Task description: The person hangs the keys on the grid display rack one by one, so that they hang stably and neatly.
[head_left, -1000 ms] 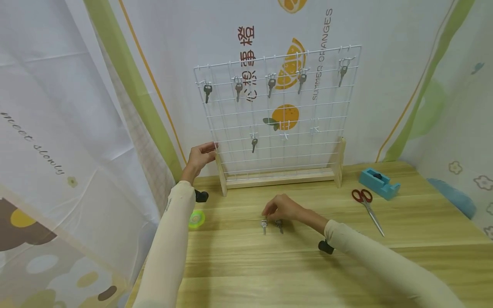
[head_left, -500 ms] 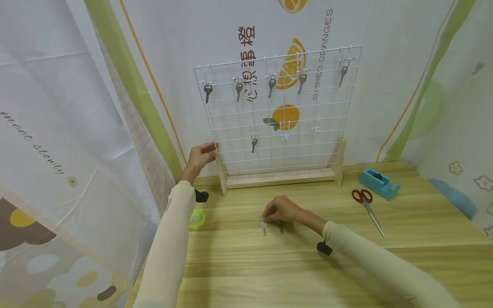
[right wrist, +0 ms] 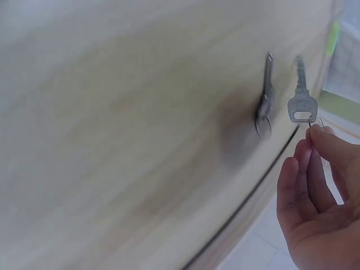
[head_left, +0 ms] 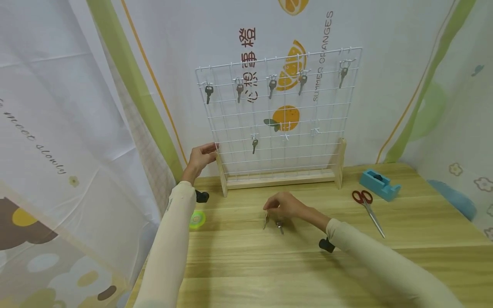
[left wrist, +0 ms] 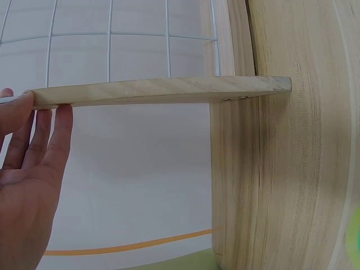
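Observation:
My right hand [head_left: 286, 205] pinches the small ring of a silver key [right wrist: 302, 106] between thumb and fingertip, and the key hangs just over the table. Right beside it a second key [right wrist: 266, 95] with its own ring lies on the wood. My left hand [left wrist: 34, 185] grips the wooden side post [left wrist: 152, 91] of a white wire grid rack [head_left: 277, 116], thumb on one side and fingers on the other. Several keys hang from hooks along the rack's top, and one key [head_left: 255, 146] hangs lower down. Two lower hooks, a middle hook [head_left: 285, 137] and a right hook [head_left: 316, 131], carry no key.
Red-handled scissors [head_left: 368, 211] and a blue tape dispenser [head_left: 379, 185] lie to the right on the wooden table [head_left: 246, 273]. A yellow-green round object [head_left: 197, 219] sits by my left forearm. A printed curtain [head_left: 154, 34] hangs behind the rack.
My right hand has lifted the left one of the two keys off the table by its ring. The left hand stays on the rack's post.

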The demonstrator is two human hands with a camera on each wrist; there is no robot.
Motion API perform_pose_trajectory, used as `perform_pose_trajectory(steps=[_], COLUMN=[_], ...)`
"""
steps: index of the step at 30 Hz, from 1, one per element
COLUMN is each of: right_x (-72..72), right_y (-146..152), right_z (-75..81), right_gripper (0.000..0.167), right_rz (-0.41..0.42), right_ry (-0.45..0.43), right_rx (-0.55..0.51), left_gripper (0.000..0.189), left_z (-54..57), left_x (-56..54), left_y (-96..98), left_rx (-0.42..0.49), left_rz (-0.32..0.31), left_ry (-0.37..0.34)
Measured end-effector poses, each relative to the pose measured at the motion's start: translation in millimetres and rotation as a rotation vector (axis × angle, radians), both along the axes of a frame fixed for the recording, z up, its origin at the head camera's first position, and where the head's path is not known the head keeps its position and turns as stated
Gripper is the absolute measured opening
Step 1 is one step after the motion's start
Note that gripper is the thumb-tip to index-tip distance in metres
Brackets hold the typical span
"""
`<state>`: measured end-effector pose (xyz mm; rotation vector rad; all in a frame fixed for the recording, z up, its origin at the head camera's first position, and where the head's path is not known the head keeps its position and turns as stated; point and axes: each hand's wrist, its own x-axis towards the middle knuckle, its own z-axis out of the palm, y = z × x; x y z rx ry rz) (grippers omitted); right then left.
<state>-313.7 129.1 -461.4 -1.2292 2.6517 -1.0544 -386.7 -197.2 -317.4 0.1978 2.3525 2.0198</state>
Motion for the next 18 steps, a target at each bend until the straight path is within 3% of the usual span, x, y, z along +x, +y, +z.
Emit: perform_pose_trajectory(steps=[11, 18], right_x=[-10.3, -13.5], right_y=[17.7, 26.4], right_z=[25.2, 37.5], right_gripper=[0.009, 0.011], right_rz=[0.003, -0.021], right_ry=[0.091, 0.124], right_rx=[-0.035, -0.033], left_gripper=[0.050, 0.050], left_z=[1.5, -13.6], left_x=[2.1, -10.1], left_y=[-0.2, -3.8], left_rx=[0.007, -0.009], left_rz=[-0.006, 0.013], left_ry=[-0.003, 0.015])
